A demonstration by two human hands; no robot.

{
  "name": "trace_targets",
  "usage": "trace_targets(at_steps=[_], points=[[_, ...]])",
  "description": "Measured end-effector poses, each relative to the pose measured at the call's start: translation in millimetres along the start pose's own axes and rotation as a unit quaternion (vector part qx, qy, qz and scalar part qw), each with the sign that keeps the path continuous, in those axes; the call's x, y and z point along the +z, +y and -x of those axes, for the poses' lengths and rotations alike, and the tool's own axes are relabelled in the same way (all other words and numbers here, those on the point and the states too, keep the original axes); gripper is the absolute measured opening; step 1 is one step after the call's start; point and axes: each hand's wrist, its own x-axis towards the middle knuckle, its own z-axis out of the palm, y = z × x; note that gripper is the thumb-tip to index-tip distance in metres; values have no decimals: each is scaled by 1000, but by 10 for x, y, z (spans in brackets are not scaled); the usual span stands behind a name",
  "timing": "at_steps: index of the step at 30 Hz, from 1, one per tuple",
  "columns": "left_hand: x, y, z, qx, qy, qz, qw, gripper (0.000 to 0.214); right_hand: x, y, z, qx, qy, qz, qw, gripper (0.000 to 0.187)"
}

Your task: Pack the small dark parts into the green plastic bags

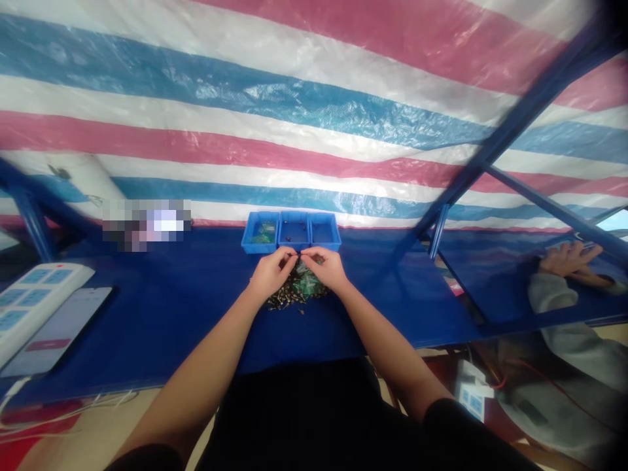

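Note:
My left hand (273, 271) and my right hand (328, 267) meet just in front of the blue bins, thumbs and fingertips pinched close together. A small dark piece seems to sit between the fingertips, too small to make out. Under the hands lies a heap of small brass-and-dark metal parts (285, 298). Beside it, partly beneath my right hand, is a pile of green, clear-looking pieces (308, 286). Three joined blue bins (294, 247) stand behind; the left one holds green pieces (265, 231), the other two a few small dark bits.
On the left of the blue table (186, 314) lie a white power strip (36, 301) and a phone (61, 327). A blue metal frame (471, 170) rises at the right. Beyond it are another person's hands (569, 258) and grey sleeve. A striped plastic sheet (275, 131) hangs behind.

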Motion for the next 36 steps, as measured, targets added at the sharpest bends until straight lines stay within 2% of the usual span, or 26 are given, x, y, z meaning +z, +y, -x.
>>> trace_targets(at_steps=[7,15,24,29,36], points=[[-3,-13,-1,-12,-18,-10,1000,28,11,15,7,-14,-5,8,1000,24],[0,-11,-12,6,-3,-11,1000,28,-4,2,2,-10,-6,7,1000,23],[9,-16,-2,-8,-7,2,1000,31,-9,-29,-3,-13,7,19,1000,24],[2,-13,-9,6,1,-13,1000,29,-7,-11,-5,-14,-2,22,1000,25],[-9,-1,-7,-7,-3,-23,1000,30,0,-14,-3,-10,-6,19,1000,25]])
